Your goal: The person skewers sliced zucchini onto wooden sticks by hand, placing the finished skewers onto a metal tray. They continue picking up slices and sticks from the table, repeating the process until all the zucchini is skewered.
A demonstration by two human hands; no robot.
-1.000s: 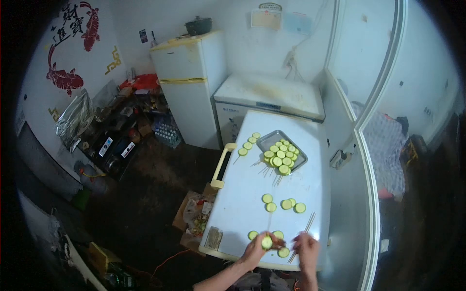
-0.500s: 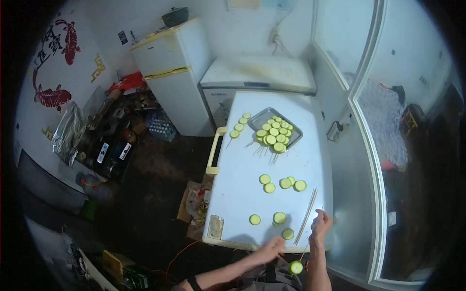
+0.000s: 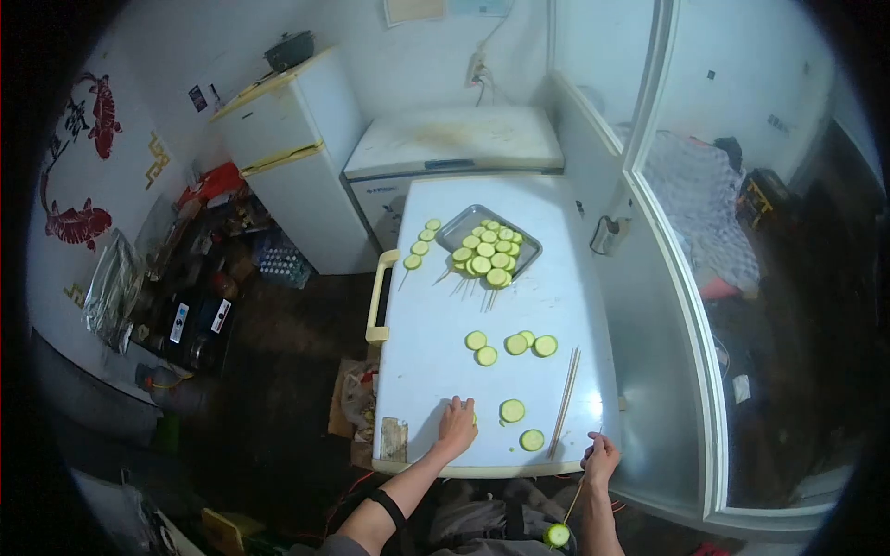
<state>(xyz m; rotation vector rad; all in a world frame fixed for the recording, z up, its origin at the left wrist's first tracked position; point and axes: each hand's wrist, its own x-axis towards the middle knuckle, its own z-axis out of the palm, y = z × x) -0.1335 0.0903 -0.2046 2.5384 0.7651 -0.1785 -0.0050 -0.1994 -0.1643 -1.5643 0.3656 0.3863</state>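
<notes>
My left hand (image 3: 456,428) rests at the near left of the table with its fingers apart over a zucchini slice (image 3: 475,420). Most of that slice is hidden beneath the hand. In my right hand (image 3: 601,455), at the near right edge, is a thin wooden skewer (image 3: 575,500). It points down toward my lap and carries a zucchini slice (image 3: 556,535) near its lower end. Between the hands lie two loose slices, one farther off (image 3: 513,410) and one nearer (image 3: 532,440). Bare skewers (image 3: 565,403) lie left of my right hand.
Several more slices (image 3: 516,345) lie mid-table. Farther back, a metal tray (image 3: 535,248) holds piled skewered slices (image 3: 487,248), and one skewered row (image 3: 420,247) lies to its left. A chest freezer (image 3: 454,139) stands behind the table (image 3: 519,306); a glazed partition (image 3: 640,324) borders its right side.
My left hand has moved left and forward onto a loose slice. My right hand still holds the skewer with its slice. The camera view has shifted, so the scene sits farther left.
</notes>
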